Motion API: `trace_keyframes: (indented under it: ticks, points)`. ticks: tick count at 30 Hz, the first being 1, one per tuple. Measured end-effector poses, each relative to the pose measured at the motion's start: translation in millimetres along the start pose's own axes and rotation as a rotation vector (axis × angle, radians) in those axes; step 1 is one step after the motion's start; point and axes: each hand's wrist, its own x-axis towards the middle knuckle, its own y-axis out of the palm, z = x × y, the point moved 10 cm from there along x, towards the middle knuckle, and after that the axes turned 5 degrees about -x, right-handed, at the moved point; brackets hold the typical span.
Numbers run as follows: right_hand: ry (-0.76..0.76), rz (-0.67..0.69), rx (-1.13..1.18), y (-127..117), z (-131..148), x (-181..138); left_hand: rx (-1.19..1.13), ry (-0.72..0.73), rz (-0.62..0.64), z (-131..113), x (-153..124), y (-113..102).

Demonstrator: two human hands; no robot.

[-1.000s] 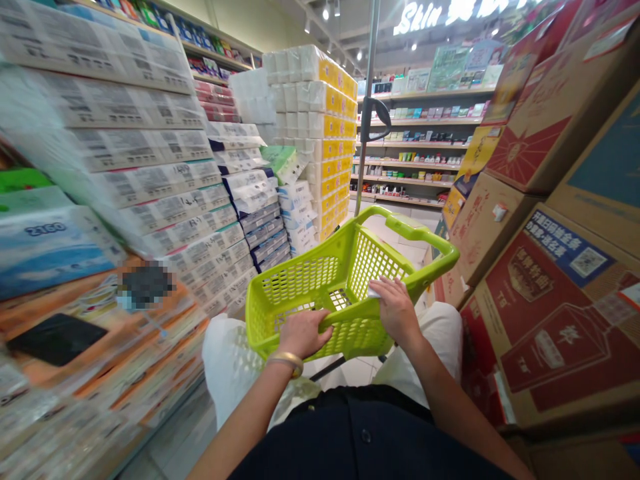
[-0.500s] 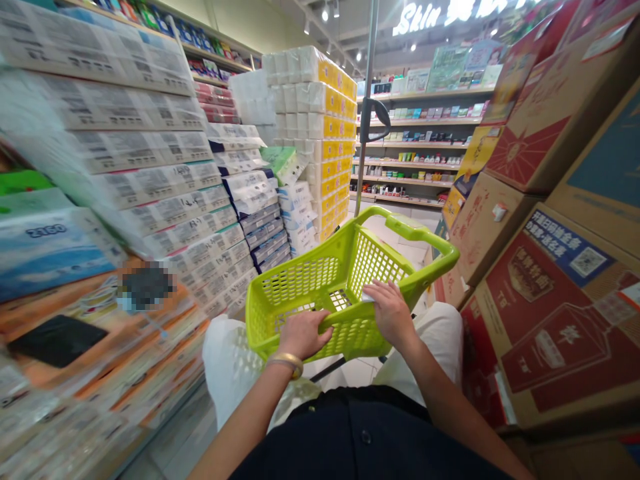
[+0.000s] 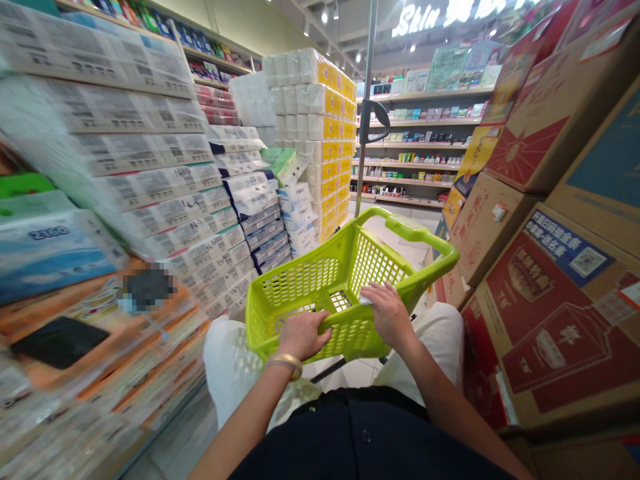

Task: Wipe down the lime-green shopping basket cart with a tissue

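Observation:
A lime-green plastic shopping basket (image 3: 300, 288) with perforated walls stands before me between my knees, its handle (image 3: 425, 235) at the right end. My left hand (image 3: 304, 335), with a gold bangle at the wrist, is closed over the near rim, thumb outside. Farther right along that rim is my right hand (image 3: 386, 310), its fingers bent over the edge and pressing a small white cloth (image 3: 366, 299) against the inner side. Whether it is cloth or paper tissue I cannot tell, as the fingers hide most of it. The basket's inside shows bare plastic.
Wrapped tissue packs (image 3: 150, 153) are stacked high on the left, with a black phone (image 3: 60, 341) lying on orange packs. Large cartons (image 3: 560, 320) crowd the right side. A metal pole (image 3: 367, 73) rises behind the basket, and stocked shelves (image 3: 415, 143) line the back.
My right hand has shifted slightly left along the rim with the white cloth. My left hand and the basket stay where they were.

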Motion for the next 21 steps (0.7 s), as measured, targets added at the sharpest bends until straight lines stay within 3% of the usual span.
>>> trace_keyframes:
  ticks: [3,5,10,13,16,21]
  points:
    - [0.086,-0.116,-0.062,-28,-30,8,0.006,0.001,-0.003,-1,0,-1]
    - [0.119,-0.147,-0.086,-33,-34,8,0.007,0.0,-0.003,-2,1,0]
    - [-0.011,-0.001,-0.026,5,11,-2,0.004,-0.002,0.0,0,0,0]
    - [-0.033,0.025,-0.014,13,18,-4,0.005,0.0,-0.002,2,0,-1]
    - [-0.001,-0.024,-0.049,-7,-7,2,0.013,-0.005,-0.002,3,-1,0]
    - [0.115,-0.215,-0.134,-57,-62,15,0.006,-0.002,-0.004,1,1,0]
